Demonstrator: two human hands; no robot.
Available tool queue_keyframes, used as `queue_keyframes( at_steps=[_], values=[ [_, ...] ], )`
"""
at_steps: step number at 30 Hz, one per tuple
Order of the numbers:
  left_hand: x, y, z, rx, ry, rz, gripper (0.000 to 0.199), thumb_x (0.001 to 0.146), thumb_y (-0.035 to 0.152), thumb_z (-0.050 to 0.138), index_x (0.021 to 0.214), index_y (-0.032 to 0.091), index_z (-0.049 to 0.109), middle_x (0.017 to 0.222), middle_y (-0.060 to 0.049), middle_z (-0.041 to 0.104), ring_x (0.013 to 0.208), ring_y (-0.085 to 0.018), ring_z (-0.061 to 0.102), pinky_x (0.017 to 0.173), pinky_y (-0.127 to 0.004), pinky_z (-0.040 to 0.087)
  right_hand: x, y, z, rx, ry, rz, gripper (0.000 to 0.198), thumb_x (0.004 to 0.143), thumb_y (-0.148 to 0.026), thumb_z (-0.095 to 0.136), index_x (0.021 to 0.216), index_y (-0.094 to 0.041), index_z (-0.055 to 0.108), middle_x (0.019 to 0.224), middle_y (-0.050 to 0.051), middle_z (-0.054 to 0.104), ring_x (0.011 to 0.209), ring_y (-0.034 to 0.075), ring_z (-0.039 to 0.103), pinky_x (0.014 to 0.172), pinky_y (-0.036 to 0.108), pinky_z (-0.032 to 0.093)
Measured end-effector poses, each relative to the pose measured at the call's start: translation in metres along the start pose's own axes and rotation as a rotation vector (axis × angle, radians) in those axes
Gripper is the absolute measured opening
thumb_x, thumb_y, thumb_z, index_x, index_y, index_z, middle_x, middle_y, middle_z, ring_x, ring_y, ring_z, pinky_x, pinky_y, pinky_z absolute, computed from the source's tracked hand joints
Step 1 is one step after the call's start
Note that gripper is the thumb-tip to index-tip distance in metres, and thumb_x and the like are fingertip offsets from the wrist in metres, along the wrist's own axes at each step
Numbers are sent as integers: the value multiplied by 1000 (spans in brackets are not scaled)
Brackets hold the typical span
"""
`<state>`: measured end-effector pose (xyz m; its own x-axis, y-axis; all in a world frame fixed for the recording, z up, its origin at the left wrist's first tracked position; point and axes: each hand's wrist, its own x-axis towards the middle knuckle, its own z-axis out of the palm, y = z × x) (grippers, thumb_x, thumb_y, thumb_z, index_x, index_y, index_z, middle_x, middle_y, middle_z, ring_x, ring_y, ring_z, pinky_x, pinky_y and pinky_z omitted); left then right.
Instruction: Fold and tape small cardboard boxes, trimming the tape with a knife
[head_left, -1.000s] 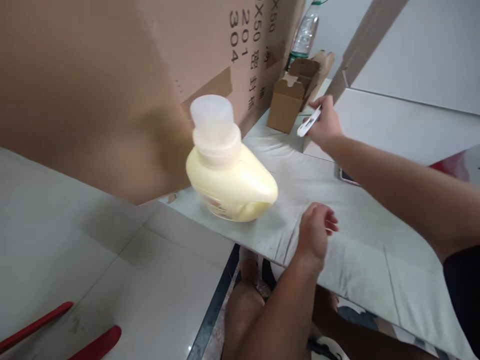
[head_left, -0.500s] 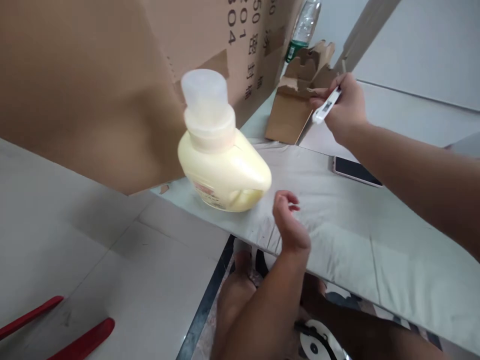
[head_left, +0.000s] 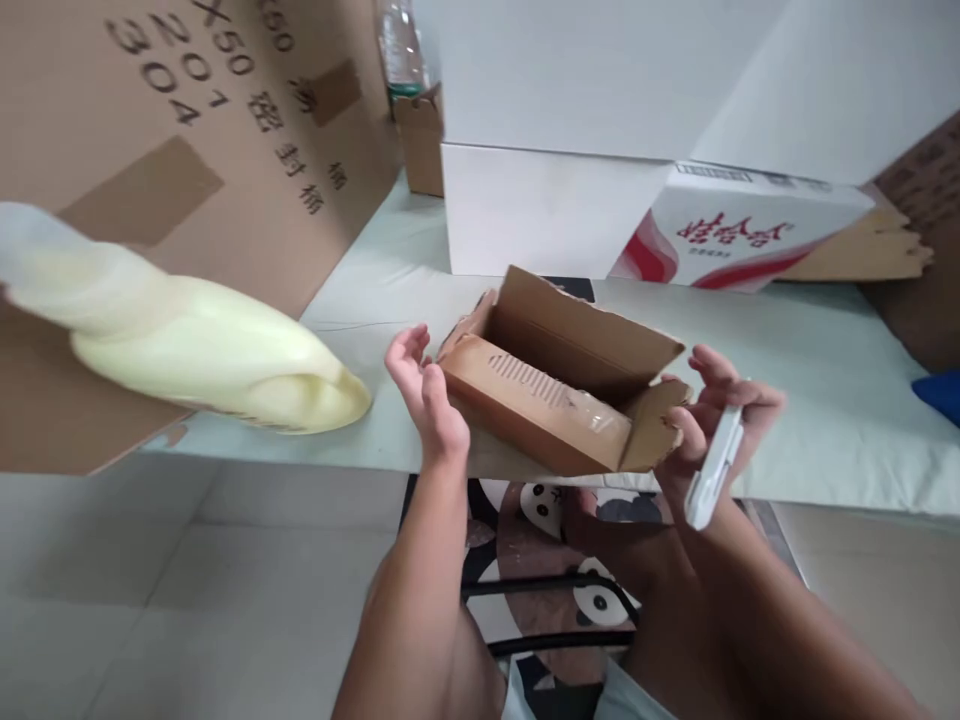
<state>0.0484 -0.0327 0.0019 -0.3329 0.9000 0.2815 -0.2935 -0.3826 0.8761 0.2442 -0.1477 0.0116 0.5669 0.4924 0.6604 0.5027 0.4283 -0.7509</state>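
A small open cardboard box (head_left: 525,415) sits at the near edge of the covered table, its flaps standing up. Beside its left end is my left hand (head_left: 431,395), fingers spread and nothing in them. At the opposite end my right hand (head_left: 724,420) grips a white box cutter (head_left: 716,470) against the palm, while its thumb and fingers are around the box's right flap. Whether either hand presses on the cardboard is hard to tell. A pale yellow detergent bottle (head_left: 225,350) with a translucent cap stands left of my left hand.
A large printed carton (head_left: 247,230) rises at the left. White boxes (head_left: 555,210), one with red lettering, line the back. Behind the small box a dark flat object (head_left: 568,289) partly shows. A plastic bottle (head_left: 401,50) stands at the back, and blue material (head_left: 941,395) lies far right.
The small cardboard box has come from the back to the table's near edge with my right hand. My left hand is now at its left end. The view has swung right.
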Motion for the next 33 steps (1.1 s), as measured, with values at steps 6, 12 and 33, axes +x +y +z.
queue_keyframes(
  at_steps=[6,12,33],
  values=[
    [4,-15,21,113,-173,112,53,77,41,74,123,25,52,127,-7,61,124,-25,61,112,-37,46,9,19,-23,17,-216,-86,39,89,-52,67,98,-31,37,95,1,70,96,25,72,91,49,58],
    [8,-41,25,244,-256,243,53,78,34,67,126,23,49,127,-9,62,117,-25,64,105,-41,51,19,25,-32,56,-109,-191,30,87,-39,73,98,-29,47,73,-6,58,67,18,62,109,54,51],
    [15,-22,16,224,-17,132,33,85,51,63,87,22,48,84,1,57,83,-15,62,82,-29,53,13,15,-41,189,-422,-37,22,93,-42,66,93,-28,48,90,0,79,78,21,75,86,45,56]
  ],
)
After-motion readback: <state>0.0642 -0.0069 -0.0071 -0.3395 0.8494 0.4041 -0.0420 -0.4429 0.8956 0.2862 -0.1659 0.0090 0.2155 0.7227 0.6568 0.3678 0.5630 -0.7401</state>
